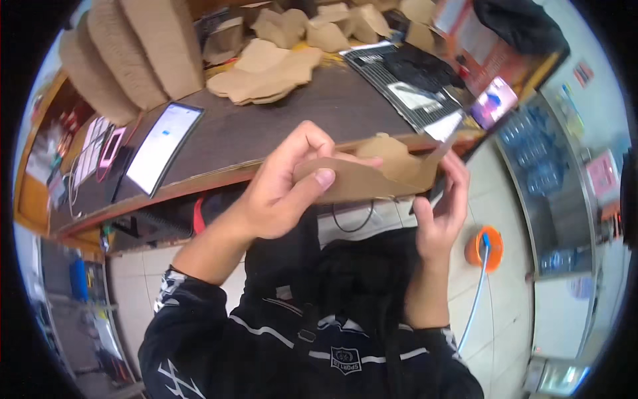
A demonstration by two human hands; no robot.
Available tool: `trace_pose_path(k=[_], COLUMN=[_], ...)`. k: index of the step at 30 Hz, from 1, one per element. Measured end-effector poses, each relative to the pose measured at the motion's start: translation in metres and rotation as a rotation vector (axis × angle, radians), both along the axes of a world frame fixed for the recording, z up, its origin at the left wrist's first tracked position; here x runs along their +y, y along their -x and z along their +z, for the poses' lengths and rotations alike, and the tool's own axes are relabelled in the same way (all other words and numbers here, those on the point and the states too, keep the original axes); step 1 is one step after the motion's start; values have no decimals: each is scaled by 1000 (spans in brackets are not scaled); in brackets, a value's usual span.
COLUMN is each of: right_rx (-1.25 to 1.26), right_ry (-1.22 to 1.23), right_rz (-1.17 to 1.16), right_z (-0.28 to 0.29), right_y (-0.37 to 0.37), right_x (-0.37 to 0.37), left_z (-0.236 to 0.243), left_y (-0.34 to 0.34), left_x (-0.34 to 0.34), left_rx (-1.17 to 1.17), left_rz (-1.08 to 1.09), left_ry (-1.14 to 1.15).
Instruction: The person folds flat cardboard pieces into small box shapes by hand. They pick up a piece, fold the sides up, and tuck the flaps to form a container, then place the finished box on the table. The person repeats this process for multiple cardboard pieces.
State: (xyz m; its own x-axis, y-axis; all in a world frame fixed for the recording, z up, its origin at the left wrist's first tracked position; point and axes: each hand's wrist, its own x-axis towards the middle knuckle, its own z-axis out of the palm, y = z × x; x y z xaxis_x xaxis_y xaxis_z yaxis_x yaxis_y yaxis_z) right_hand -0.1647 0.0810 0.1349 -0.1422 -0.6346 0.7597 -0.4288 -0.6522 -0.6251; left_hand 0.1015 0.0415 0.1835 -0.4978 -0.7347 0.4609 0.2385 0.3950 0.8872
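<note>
My left hand [279,193] pinches the brown cardboard box blank [369,176] by thumb and fingers, my right hand [442,213] gripping its far end; folding underway, I judge; next, pressing flaps square.

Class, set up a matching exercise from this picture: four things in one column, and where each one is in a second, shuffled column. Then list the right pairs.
Things
1. brown cardboard piece
2. tablet
3. orange reel
4. flat cardboard blanks

Places
A. on the tiled floor
B. between the left hand and the right hand
C. piled at the back of the dark counter
D. propped near the counter's front edge

Pairs: 1-B, 2-D, 3-A, 4-C
</note>
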Motion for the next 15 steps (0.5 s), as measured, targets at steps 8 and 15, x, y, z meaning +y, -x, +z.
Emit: trace_pose_path(k=[8,15], right_rx=[-542,-116], right_ry=[-294,-29], right_rz=[106,-301], right_z=[5,-34], right_y=[-26,-20], right_x=[23,21], left_z=[-53,-81], left_y=[60,76], left_x=[-12,-18], left_rx=[370,182], left_rz=[-420,-392], left_ry=[-568,-694])
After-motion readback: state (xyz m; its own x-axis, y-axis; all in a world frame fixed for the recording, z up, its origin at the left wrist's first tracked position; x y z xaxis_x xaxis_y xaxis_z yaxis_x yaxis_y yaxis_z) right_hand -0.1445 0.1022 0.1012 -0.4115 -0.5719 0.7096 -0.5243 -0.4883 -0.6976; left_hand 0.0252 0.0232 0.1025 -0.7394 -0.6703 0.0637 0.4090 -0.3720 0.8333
